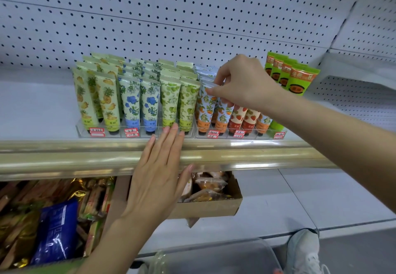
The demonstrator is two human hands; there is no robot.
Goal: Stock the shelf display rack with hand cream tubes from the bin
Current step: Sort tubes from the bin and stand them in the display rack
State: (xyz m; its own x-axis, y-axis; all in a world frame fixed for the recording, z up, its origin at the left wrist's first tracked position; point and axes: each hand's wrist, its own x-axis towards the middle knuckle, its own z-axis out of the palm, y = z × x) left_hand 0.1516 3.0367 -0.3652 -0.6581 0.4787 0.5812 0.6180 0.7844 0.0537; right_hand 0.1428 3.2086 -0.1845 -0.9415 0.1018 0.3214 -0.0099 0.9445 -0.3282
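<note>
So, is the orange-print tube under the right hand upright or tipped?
Upright: orange-print tube stands cap-down in rack, right hand pinching its top.

Tops of 2 strawberry tubes (243, 117) behind right hand (246, 80); bin (216, 257) partly off-frame.

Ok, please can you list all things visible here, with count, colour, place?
pineapple tubes: many, yellow-green, far left
blue-flower tubes: two columns, white-blue, next right
green-fruit tubes: two columns, green, middle
orange-fruit tubes: several, blue-orange, right of middle
strawberry tubes: two, cream-red, beside those
bright green tubes: four, far right
racks: two, clear, upper shelf
price labels: several, red-white, rack fronts
cardboard box: one, brown, lower shelf
blue bag: one, lower left
bin: one, clear, bottom
shoe: one, white, bottom right
left hand: fingers straight, against rack front
right hand: fingers pinch one orange-fruit tube's top
</note>
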